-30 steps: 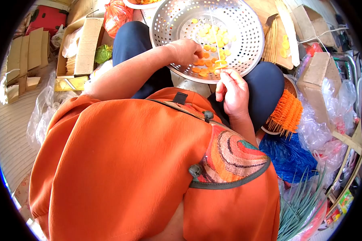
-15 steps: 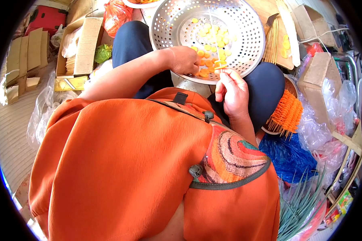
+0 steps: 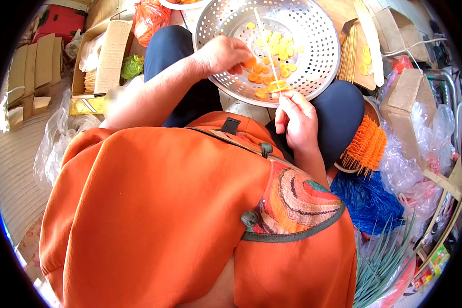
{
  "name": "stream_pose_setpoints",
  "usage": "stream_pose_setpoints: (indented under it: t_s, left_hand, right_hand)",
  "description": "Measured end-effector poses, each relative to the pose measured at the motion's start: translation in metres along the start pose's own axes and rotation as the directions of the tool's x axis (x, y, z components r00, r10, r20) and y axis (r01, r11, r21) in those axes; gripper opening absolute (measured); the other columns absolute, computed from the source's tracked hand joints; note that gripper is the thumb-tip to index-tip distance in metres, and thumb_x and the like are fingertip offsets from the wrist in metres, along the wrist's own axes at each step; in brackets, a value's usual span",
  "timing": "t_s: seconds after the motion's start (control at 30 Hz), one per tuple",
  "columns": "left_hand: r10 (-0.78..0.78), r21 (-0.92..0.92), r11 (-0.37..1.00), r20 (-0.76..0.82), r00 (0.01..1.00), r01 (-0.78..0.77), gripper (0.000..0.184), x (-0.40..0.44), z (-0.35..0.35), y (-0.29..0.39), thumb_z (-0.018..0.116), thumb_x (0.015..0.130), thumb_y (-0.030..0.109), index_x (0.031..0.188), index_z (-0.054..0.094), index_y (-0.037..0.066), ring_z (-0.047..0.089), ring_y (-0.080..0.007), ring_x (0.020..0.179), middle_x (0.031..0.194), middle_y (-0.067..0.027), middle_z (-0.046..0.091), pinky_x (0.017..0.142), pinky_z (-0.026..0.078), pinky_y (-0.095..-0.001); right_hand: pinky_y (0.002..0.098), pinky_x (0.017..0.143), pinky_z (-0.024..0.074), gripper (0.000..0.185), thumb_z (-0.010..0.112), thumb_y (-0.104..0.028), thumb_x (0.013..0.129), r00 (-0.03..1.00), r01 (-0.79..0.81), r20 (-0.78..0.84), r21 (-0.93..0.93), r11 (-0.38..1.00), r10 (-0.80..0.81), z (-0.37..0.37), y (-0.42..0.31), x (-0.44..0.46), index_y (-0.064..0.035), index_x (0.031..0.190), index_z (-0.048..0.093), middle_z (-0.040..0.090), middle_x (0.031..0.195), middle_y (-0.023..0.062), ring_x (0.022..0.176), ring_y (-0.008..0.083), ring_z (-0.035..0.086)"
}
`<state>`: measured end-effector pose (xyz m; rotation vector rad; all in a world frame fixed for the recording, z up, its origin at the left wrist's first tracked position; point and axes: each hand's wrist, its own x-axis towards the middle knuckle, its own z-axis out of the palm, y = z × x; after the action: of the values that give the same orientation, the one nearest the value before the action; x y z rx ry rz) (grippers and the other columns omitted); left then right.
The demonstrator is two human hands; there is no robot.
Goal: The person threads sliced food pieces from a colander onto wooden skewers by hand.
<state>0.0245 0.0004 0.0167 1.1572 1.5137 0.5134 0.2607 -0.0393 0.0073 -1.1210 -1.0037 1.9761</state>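
A perforated metal colander (image 3: 321, 38) rests across my knees, holding many yellow and orange slices (image 3: 280, 46). Over its left rim, my left hand (image 3: 225, 55) pinches an orange slice (image 3: 250, 62) between its fingertips. My right hand (image 3: 297, 113) is at the near right rim, its fingers closed on the lower end of a thin skewer (image 3: 265, 38). The skewer slants up and to the left over the colander, with a few slices (image 3: 277, 85) threaded low on it, just above my right fingers. The slice in my left hand is apart from the skewer.
Right of my knee, a bowl (image 3: 370, 110) holds filled orange skewers (image 3: 365, 143). Beyond the colander's right side are bare skewers (image 3: 348, 54) and yellow slices (image 3: 365, 60) on a board (image 3: 339, 11). Cardboard boxes (image 3: 113, 56), a blue bag (image 3: 367, 197) and green leaves (image 3: 380, 272) surround me.
My left hand has come up and left from among the slices in the colander, with an orange slice in its fingertips. The skewer's top has tilted left; my right hand has barely moved.
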Motion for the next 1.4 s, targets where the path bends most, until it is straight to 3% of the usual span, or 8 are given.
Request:
stream_pose_setpoints:
  t_s: [0.03, 0.1, 0.13, 0.2, 0.53, 0.67, 1.1, 1.4]
  left_hand:
    - [-0.103, -0.26, 0.962, -0.078, 0.992, 0.079, 0.025, 0.007, -0.001, -0.004, 0.057, 0.088, 0.019, 0.102, 0.061, -0.001, 0.063, -0.0146, 0.069, 0.082, -0.0098, 0.065, 0.066, 0.054, -0.0268]
    - [-0.101, -0.556, 0.831, -0.175, 0.979, -0.013, 0.019, 0.017, -0.007, -0.012, 0.059, 0.086, 0.014, 0.098, 0.06, -0.002, 0.066, -0.0186, 0.071, 0.085, -0.0108, 0.065, 0.066, 0.056, -0.0285]
    - [-0.1, -0.554, 0.832, -0.179, 0.979, -0.016, 0.019, 0.019, -0.009, -0.011, 0.059, 0.086, 0.014, 0.098, 0.06, -0.002, 0.066, -0.0186, 0.071, 0.085, -0.0108, 0.065, 0.066, 0.056, -0.0285]
    - [-0.145, -0.732, 0.676, -0.25, 0.957, -0.088, 0.015, 0.022, -0.012, -0.01, 0.06, 0.084, 0.007, 0.096, 0.058, -0.003, 0.066, -0.0212, 0.075, 0.086, -0.0127, 0.064, 0.069, 0.057, -0.0304]
    - [-0.101, -0.756, 0.601, -0.396, 0.913, -0.261, 0.022, 0.026, -0.03, -0.01, 0.053, 0.084, 0.001, 0.104, 0.053, -0.007, 0.067, -0.0248, 0.085, 0.094, -0.0169, 0.064, 0.072, 0.057, -0.0304]
    - [-0.076, -0.755, 0.583, -0.418, 0.905, -0.3, 0.017, 0.025, -0.033, -0.01, 0.058, 0.082, 0.001, 0.097, 0.056, -0.006, 0.066, -0.024, 0.08, 0.09, -0.0154, 0.064, 0.071, 0.057, -0.0307]
    - [-0.017, -0.607, 0.725, -0.487, 0.873, -0.324, 0.007, 0.016, -0.014, -0.015, 0.058, 0.084, 0.002, 0.091, 0.056, 0.0, 0.066, -0.0229, 0.084, 0.093, -0.0118, 0.065, 0.078, 0.054, -0.0323]
    - [0.005, -0.608, 0.793, -0.055, 0.998, -0.038, 0.011, -0.024, 0.057, 0.004, 0.063, 0.081, 0.004, 0.092, 0.064, 0.0, 0.064, -0.0161, 0.084, 0.093, -0.0098, 0.066, 0.08, 0.052, -0.0283]
  right_hand:
    - [0.0193, 0.039, 0.0342, 0.016, 0.05, -0.013, 0.092, 1.0, -0.02, 0.022, -0.047, 0.999, 0.021, 0.0, -0.001, -0.002, 0.0006, 0.094, 0.059, 0.051, 0.055, 0.0022, 0.04, 0.0067, 0.042]
    - [0.0192, 0.04, 0.0342, 0.016, 0.05, -0.013, 0.091, 0.998, -0.035, 0.047, -0.095, 0.995, 0.04, -0.001, -0.002, -0.004, 0.0004, 0.094, 0.059, 0.051, 0.055, 0.0019, 0.04, 0.0064, 0.042]
    - [0.0192, 0.039, 0.0332, 0.017, 0.049, -0.014, 0.091, 0.996, -0.056, 0.068, -0.114, 0.992, 0.064, -0.001, -0.002, -0.004, -0.0002, 0.094, 0.059, 0.05, 0.054, 0.0021, 0.039, 0.0071, 0.041]
    - [0.0191, 0.038, 0.032, 0.018, 0.049, -0.016, 0.091, 0.99, -0.081, 0.1, -0.15, 0.985, 0.097, 0.0, -0.003, -0.004, -0.0008, 0.095, 0.06, 0.05, 0.053, 0.0024, 0.038, 0.0076, 0.041]
    - [0.0195, 0.04, 0.0334, 0.016, 0.052, -0.014, 0.09, 0.986, -0.121, 0.088, -0.198, 0.973, 0.141, 0.002, -0.007, -0.004, 0.0, 0.09, 0.06, 0.051, 0.053, 0.0017, 0.04, 0.0059, 0.042]
    - [0.0195, 0.04, 0.0332, 0.016, 0.052, -0.014, 0.089, 0.987, -0.107, 0.094, -0.21, 0.972, 0.129, 0.002, -0.007, -0.004, 0.0, 0.089, 0.06, 0.051, 0.053, 0.0016, 0.039, 0.0059, 0.041]
    - [0.0192, 0.04, 0.0332, 0.017, 0.05, -0.013, 0.091, 0.986, -0.086, 0.126, -0.193, 0.977, 0.112, 0.0, -0.006, -0.007, 0.0004, 0.092, 0.06, 0.05, 0.053, 0.0011, 0.04, 0.0056, 0.041]
    - [0.019, 0.037, 0.0309, 0.016, 0.048, -0.012, 0.091, 0.999, -0.035, 0.005, -0.106, 0.994, 0.036, 0.002, -0.002, -0.001, 0.0008, 0.095, 0.058, 0.05, 0.054, 0.0024, 0.038, 0.0073, 0.039]
